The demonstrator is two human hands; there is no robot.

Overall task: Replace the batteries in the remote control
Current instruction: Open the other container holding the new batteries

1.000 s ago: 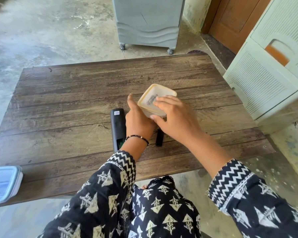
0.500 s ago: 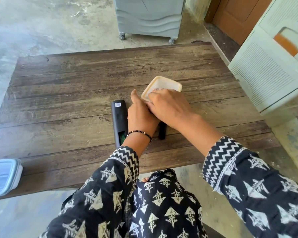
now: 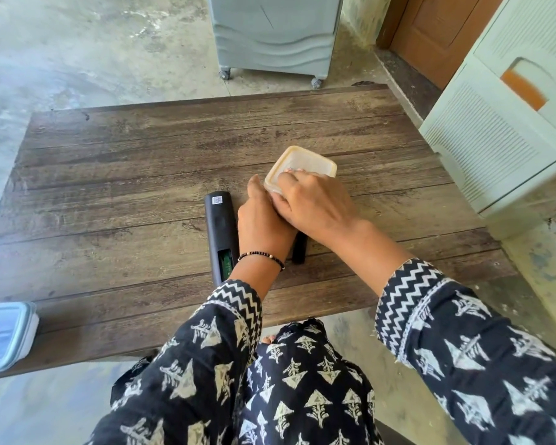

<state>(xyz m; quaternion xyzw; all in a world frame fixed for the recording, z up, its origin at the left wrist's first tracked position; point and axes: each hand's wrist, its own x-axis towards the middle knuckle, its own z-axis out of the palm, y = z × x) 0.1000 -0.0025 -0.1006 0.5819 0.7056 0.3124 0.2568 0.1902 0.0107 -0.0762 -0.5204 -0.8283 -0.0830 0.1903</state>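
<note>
A black remote control [image 3: 220,226] lies face down on the wooden table [image 3: 109,187], its battery compartment [image 3: 227,263] open at the near end. The black battery cover [image 3: 299,248] lies to the right of my left wrist. A small beige plastic container [image 3: 315,162] sits just beyond the remote. My left hand [image 3: 264,226] holds its left side, thumb up against the wall. My right hand [image 3: 315,203] lies over its near half, fingertips curled on its top. The contents are hidden, so I cannot tell whether a battery is held.
A box with a pale blue lid [image 3: 4,335] sits on the table's near left corner. A grey wheeled unit [image 3: 273,33] stands beyond the table. A white cabinet [image 3: 501,123] stands close to the right edge, with a brown door [image 3: 437,33] behind it.
My right hand has slid further over the container and now covers most of its top. My left hand has stayed at the container's side. The remote and cover have not moved.
</note>
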